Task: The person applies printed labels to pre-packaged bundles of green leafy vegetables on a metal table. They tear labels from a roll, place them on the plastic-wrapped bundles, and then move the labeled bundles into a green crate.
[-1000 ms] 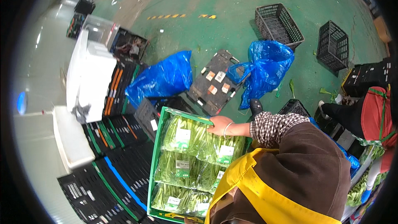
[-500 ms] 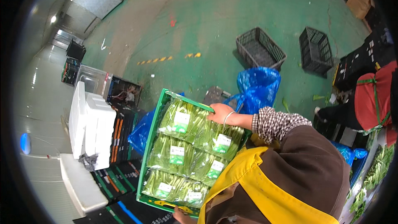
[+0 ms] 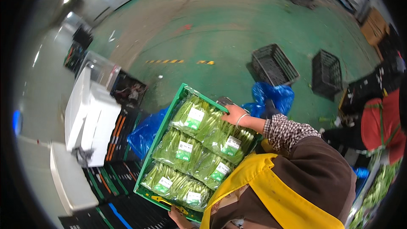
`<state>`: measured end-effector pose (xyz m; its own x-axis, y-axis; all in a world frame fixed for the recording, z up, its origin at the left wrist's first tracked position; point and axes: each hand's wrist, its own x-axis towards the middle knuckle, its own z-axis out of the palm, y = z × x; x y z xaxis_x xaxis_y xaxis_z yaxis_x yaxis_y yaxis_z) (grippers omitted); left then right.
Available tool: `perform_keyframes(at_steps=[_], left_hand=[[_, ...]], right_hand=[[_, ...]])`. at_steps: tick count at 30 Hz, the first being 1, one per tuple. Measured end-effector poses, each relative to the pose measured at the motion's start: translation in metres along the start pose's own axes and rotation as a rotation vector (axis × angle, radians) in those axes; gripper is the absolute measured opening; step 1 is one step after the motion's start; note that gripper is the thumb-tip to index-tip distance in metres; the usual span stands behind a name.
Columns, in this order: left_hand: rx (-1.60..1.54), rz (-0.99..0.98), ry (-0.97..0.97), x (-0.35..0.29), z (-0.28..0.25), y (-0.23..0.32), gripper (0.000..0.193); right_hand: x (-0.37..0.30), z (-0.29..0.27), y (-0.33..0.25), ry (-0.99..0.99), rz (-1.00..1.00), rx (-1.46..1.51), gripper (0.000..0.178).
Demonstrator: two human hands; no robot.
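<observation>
A green crate (image 3: 157, 138) is held tilted in front of my body, with a yellow latch or handle at its near end. In it lie several clear bags of leafy green vegetables (image 3: 202, 121), set in rows, each with a white and green label. My right hand (image 3: 234, 115) grips the crate's far right rim, the thumb over the edge and the fingers partly hidden. At the near end my left hand (image 3: 179, 218) grips the rim beside the yellow part; most of its fingers are out of sight.
Black folded crates (image 3: 131, 212) and white foam boxes (image 3: 96, 123) stand at left. Blue plastic bags (image 3: 148, 133) hang near the crate. Two dark crates (image 3: 275, 65) rest on the green floor. At right are a person in red (image 3: 383, 123) and loose greens (image 3: 379, 191).
The crate's near end has shifted a little left, its far end right and down in view. Both hands keep their hold. The floor crates appear lower as the view has tilted.
</observation>
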<state>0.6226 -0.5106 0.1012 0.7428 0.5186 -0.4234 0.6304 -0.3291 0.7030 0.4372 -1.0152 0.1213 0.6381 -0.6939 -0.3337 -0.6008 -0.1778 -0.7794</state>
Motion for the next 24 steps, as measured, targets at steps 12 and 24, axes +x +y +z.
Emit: perform_keyframes(at_steps=[12,24], left_hand=[[-0.012,-0.095,0.167,-0.036,-0.044,-0.035,0.027],[0.239,-0.183,-0.218,0.004,-0.038,0.034,0.017]], right_hand=[[0.046,0.028,-0.004,-0.165,-0.092,-0.037,0.034],[0.017,0.04,0.082,-0.092,0.316,-0.018,0.039]])
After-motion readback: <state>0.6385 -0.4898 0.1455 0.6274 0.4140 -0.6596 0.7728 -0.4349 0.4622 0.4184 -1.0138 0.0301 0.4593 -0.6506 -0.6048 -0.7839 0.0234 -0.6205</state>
